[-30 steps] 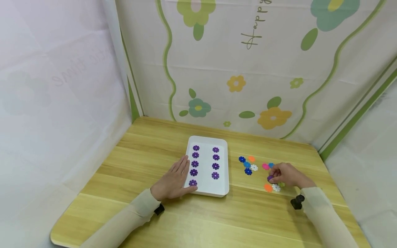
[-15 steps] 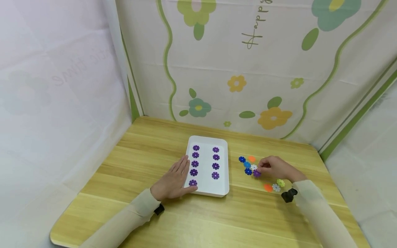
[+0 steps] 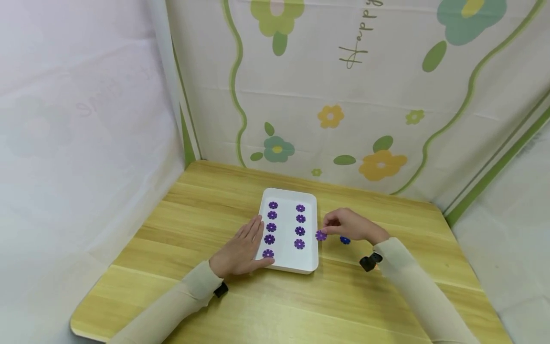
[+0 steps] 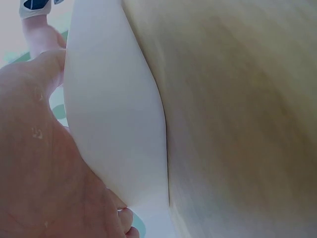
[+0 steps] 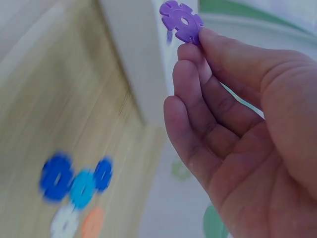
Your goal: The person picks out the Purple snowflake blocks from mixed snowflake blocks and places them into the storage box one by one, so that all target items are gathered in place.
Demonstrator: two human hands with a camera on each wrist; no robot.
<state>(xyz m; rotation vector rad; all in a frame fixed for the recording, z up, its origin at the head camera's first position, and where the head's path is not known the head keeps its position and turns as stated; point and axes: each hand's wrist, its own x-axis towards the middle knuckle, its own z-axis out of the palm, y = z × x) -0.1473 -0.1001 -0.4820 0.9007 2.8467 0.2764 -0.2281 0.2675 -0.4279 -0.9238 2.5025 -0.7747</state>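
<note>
My right hand (image 3: 352, 224) pinches a purple notched plastic disc (image 3: 321, 235) between thumb and forefinger, right at the tray's right rim. In the right wrist view the same snowflake disc (image 5: 182, 21) shows its round centre hole. The white tray (image 3: 284, 258) holds two columns of purple discs; the right column includes a disc (image 3: 299, 244) nearest the held one. My left hand (image 3: 238, 248) rests along the tray's left edge with straight fingers, its thumb over the near left corner. In the left wrist view the palm (image 4: 39, 148) lies against the tray's outer wall (image 4: 114, 109).
Loose discs lie on the wooden table (image 3: 180, 229) right of the tray, largely hidden by my right arm in the head view. The right wrist view shows a dark blue disc (image 5: 57, 177), a light blue disc (image 5: 82, 189), a white disc (image 5: 64, 222) and an orange disc (image 5: 92, 223).
My right hand has picked up the purple disc from the loose discs at the right and carried it left to the tray's edge. The left hand has stayed on the tray.
</note>
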